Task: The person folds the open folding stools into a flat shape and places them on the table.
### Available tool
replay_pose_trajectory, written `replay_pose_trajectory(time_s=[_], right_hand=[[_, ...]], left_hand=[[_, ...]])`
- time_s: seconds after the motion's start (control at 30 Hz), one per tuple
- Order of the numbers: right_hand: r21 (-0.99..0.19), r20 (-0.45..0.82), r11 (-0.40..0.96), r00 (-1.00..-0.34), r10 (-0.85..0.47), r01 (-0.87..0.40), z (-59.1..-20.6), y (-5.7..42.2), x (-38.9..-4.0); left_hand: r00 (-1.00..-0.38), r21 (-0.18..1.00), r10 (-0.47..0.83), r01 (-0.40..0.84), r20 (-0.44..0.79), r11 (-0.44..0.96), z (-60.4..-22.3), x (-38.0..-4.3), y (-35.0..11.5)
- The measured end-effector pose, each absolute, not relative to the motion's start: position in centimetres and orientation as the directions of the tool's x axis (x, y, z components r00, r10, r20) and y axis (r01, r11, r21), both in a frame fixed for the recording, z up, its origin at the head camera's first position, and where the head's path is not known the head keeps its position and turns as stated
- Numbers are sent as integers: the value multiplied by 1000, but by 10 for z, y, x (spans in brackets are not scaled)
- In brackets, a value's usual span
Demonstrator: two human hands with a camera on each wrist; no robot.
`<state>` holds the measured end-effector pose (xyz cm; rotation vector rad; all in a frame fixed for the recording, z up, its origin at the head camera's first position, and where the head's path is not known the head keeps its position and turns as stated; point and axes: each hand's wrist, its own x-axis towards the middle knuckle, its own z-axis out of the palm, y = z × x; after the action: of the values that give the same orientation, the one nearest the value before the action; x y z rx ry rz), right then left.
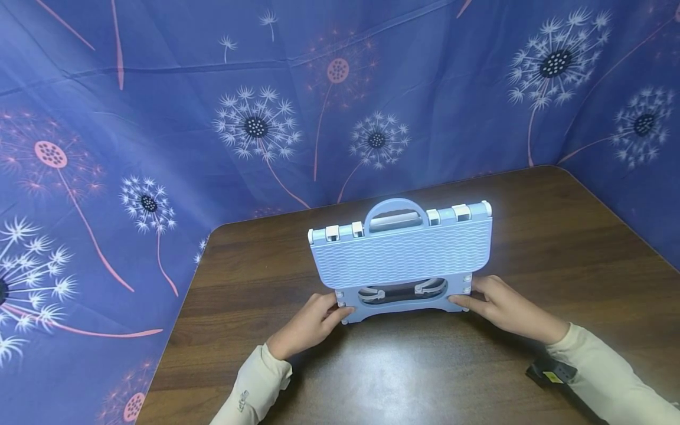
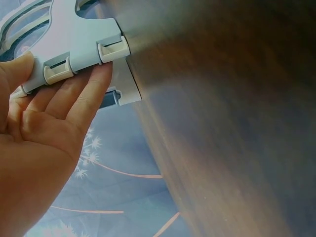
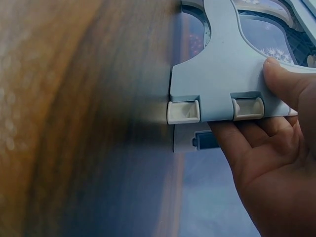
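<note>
A light blue folding stool stands on its legs on the table in the head view, its ribbed seat half hanging down over the front leg panel. An arched carry handle sticks up along its top edge between white hinge pieces. My left hand grips the left edge of the leg panel, thumb in front and fingers behind. On the opposite edge, my right hand holds the panel the same way. White hinge clips show beside the left fingertips, and matching clips lie near the right fingers.
The brown wooden table extends around the stool. Blue dandelion-print cloth hangs behind it and along both sides. A black device with a yellow label sits at the right sleeve.
</note>
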<state>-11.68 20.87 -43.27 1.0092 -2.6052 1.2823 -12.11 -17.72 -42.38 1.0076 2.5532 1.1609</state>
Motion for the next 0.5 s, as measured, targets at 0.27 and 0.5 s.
replay_pose_trajectory(time_s=[0.27,0.5], right_hand=[[-697,320,430,-785,-530,-574,-432,209,-117],[-702,311,432,-790,-529,-566,-431,209,-116]], left_hand=[[-761,716,637,512,121,475,-424,-121,-177],[-759,730,641,501,113,465,-423,-121,-178]])
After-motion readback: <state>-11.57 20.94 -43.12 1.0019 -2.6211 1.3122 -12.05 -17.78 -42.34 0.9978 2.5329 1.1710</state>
